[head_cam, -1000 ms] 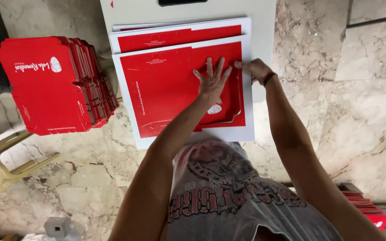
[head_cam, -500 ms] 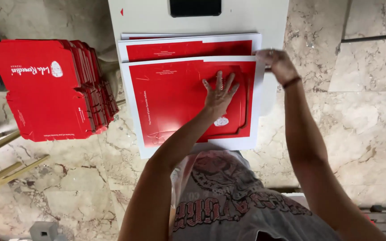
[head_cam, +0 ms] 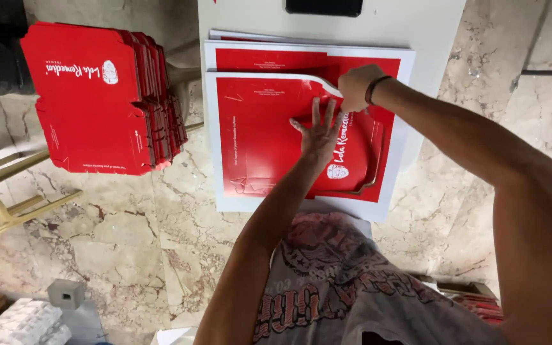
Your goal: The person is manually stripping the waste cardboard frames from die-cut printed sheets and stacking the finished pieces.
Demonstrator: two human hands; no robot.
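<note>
- Left hand: flat, fingers spread, palm pressed down on the red blank sitting in the top sheet.
- Right hand: curled shut, pinching the white margin strip of that sheet at its far right corner; strip lifted and curving up. Fingertips hidden under the knuckles, so exact grip is hard to read.
- Dark band on the right wrist.
- Top sheet lies on a stack of like red-and-white sheets on the white table, right in front of the person. Count of sheets below unclear; only edges show at the far side.
- Near edge of the stack overhangs the table or sits at its lip; cannot tell, the person's grey printed shirt covers that part.
- Dark flat object at the table's far edge, cut off by the frame; cannot identify it.
- Left of the table: pile of folded red boxes, stacked on edge on a tan plastic chair; chair mostly hidden under the pile and cut off at the left.
- Floor is marble tile.
- Bottom left: small grey block and a white ribbed thing, partly out of frame, unclear what.
- Bottom right: more red pieces just behind the right arm, mostly hidden.
</note>
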